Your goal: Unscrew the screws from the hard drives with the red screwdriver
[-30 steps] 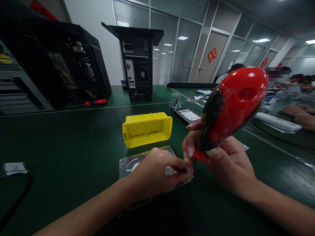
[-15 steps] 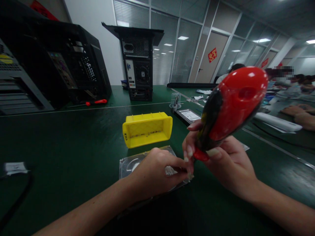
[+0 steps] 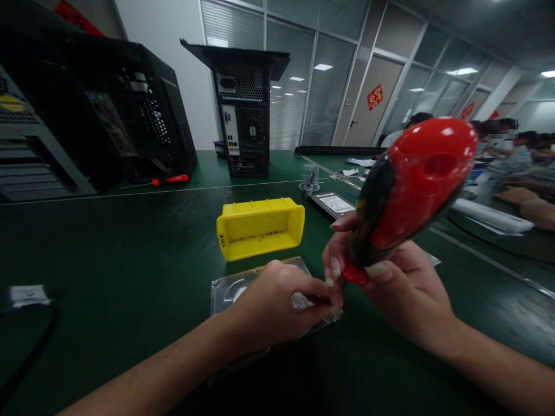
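My right hand grips a screwdriver with a fat red and black handle; the handle tilts up toward the camera and its tip is hidden behind my left hand. My left hand rests on a silver hard drive lying flat on the green table, with its fingertips pinched at the drive's right side next to the screwdriver's shaft. A yellow plastic bin lies just behind the drive with its opening facing me.
Black computer cases stand at the back left and back centre. A small red screwdriver lies by the left case. Another hard drive and a clear cup sit behind the bin. Other people's arms rest at the right.
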`<state>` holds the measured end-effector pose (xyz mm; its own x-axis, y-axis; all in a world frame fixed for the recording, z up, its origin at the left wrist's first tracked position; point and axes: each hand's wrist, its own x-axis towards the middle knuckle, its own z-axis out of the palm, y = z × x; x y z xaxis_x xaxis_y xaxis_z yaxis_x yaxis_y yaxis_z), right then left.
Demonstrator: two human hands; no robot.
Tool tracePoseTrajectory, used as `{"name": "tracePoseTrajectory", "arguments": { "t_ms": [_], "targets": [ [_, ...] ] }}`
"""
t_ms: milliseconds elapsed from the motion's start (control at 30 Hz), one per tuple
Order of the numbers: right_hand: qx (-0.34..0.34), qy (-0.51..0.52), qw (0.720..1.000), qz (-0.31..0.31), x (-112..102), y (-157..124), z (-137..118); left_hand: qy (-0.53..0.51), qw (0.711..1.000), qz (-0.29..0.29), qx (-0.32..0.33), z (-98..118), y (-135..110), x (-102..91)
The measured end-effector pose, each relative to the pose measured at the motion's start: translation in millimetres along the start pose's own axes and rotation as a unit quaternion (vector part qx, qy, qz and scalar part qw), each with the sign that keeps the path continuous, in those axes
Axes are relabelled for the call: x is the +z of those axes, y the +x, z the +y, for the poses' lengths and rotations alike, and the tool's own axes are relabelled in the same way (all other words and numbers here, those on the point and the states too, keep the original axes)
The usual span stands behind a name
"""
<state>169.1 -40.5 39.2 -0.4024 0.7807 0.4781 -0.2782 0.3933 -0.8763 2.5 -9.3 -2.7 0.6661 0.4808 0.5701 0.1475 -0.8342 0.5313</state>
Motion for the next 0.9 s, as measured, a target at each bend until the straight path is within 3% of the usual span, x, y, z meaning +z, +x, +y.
{"name": "tracePoseTrajectory", "arguments": {
  "t_ms": [300, 900],
  "targets": [
    [0.007, 0.003, 1.000, -0.003, 1.5, 0.0, -2.8, -0.058, 0.997, -0.014, -0.043, 2.1, 2.9, -1.7],
    [0.001, 0.002, 1.000, 0.012, 1.2, 1.0, -0.9, -0.064, 0.997, -0.014, -0.032, 0.7, 2.2, -2.0]
  ]
}}
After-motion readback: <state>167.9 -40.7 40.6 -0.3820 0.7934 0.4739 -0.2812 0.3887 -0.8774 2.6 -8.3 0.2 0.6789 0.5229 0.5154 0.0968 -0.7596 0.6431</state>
